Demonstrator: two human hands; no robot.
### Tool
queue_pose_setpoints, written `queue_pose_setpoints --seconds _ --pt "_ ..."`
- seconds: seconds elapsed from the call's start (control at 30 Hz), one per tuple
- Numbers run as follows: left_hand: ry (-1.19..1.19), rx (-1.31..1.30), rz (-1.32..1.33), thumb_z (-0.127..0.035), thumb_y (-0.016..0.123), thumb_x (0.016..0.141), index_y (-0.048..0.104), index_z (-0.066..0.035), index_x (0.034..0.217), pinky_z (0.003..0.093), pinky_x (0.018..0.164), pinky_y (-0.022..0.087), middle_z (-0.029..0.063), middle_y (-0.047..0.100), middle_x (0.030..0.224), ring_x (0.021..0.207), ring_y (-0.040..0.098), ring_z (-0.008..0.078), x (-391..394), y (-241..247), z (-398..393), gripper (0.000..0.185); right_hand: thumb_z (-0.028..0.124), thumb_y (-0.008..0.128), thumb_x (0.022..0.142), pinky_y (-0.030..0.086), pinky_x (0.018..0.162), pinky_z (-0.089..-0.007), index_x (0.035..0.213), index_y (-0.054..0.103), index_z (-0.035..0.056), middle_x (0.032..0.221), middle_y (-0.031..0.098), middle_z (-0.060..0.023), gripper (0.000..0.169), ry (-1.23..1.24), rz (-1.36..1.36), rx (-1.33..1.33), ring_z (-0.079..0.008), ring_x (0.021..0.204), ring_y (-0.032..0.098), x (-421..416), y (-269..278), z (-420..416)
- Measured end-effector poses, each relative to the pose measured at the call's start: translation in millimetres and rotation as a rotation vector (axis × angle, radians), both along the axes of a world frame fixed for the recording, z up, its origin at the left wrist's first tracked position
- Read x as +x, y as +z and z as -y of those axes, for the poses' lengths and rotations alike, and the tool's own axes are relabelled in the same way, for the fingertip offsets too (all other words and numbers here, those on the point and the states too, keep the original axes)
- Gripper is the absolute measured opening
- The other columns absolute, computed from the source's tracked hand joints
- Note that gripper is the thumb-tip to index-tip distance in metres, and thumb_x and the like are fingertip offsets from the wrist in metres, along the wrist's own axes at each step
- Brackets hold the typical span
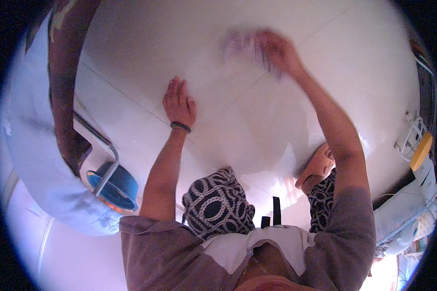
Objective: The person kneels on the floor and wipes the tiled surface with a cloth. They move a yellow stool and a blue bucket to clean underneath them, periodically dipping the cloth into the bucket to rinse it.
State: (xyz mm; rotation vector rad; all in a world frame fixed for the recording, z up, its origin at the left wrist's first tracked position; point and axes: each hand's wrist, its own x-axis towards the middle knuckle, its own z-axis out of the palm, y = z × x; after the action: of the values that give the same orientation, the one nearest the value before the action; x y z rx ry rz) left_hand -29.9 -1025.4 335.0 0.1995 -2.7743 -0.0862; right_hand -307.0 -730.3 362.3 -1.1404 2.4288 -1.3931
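Observation:
My left hand (179, 103) lies palm down on the pale floor (131, 76), with its fingers stretched out and nothing held. A dark band (181, 127) circles that wrist. Farther forward and to the right, my right hand (279, 52) is blurred by motion. It grips a pale cloth (240, 45) against or just over the floor; the blur hides the cloth's edges and exact contact.
At left, a blue basin (125, 182) stands by a bent metal tube (111, 167), below a brown band-like edge (63, 80). A white wire rack (412, 136) with a yellow piece (421, 151) is far right. My brown sandal (317, 165) rests on the floor.

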Motion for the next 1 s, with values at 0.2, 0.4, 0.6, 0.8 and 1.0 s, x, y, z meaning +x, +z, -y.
queue_pose_setpoints --seconds 0.2,0.4,0.6,0.8,1.0 --pt "-0.017 0.029 -0.016 -0.029 0.044 0.098 0.045 -0.010 0.151 0.0548 0.119 0.025 0.0160 0.039 0.161 0.148 0.036 0.0368 11.5 25.7 -52.8 0.056 0.011 0.061 0.094 0.056 0.092 -0.0421 0.115 0.072 0.0140 0.117 0.069 -0.0103 0.023 -0.139 -0.388 0.217 -0.0327 0.109 0.065 -26.1 38.2 62.2" --pt "-0.041 0.010 -0.007 -0.023 0.046 0.095 0.044 -0.009 0.151 0.0549 0.119 0.025 0.0169 0.040 0.159 0.149 0.035 0.0363 85.8 49.6 -151.9 0.058 0.016 0.065 0.079 0.053 0.083 -0.0465 0.110 0.068 0.0146 0.101 0.062 -0.0096 0.031 0.320 -0.231 0.133 -0.0311 0.101 0.059 297.3 -14.2 -121.8" --pt "-0.097 -0.005 0.020 -0.018 0.052 0.090 0.042 -0.008 0.151 0.0535 0.120 0.026 0.0165 0.039 0.159 0.149 0.035 0.0352 261.3 51.3 -370.1 0.062 0.016 0.061 0.091 0.049 0.104 -0.0440 0.113 0.072 0.0150 0.117 0.067 -0.0065 0.025 0.108 0.021 0.226 -0.0291 0.113 0.062 613.0 -21.1 -446.5" --pt "-0.102 -0.050 0.152 -0.018 0.052 0.091 0.043 -0.011 0.151 0.0518 0.119 0.029 0.0151 0.038 0.161 0.150 0.034 0.0322 487.2 21.8 -627.5 0.061 0.007 0.063 0.097 0.052 0.100 -0.0342 0.125 0.073 0.0140 0.118 0.072 -0.0049 0.031 -0.438 0.789 0.059 -0.0154 0.108 0.064 781.8 26.8 -864.7" --pt "-0.122 0.001 0.082 -0.018 0.049 0.094 0.045 -0.011 0.150 0.0507 0.119 0.029 0.0127 0.040 0.160 0.149 0.036 0.0313 556.4 -37.3 -732.3 0.057 0.016 0.063 0.100 0.052 0.102 -0.0334 0.131 0.071 0.0203 0.118 0.074 -0.0022 0.033 -0.873 0.641 0.208 -0.0145 0.106 0.066 718.1 -36.0 -1099.7"
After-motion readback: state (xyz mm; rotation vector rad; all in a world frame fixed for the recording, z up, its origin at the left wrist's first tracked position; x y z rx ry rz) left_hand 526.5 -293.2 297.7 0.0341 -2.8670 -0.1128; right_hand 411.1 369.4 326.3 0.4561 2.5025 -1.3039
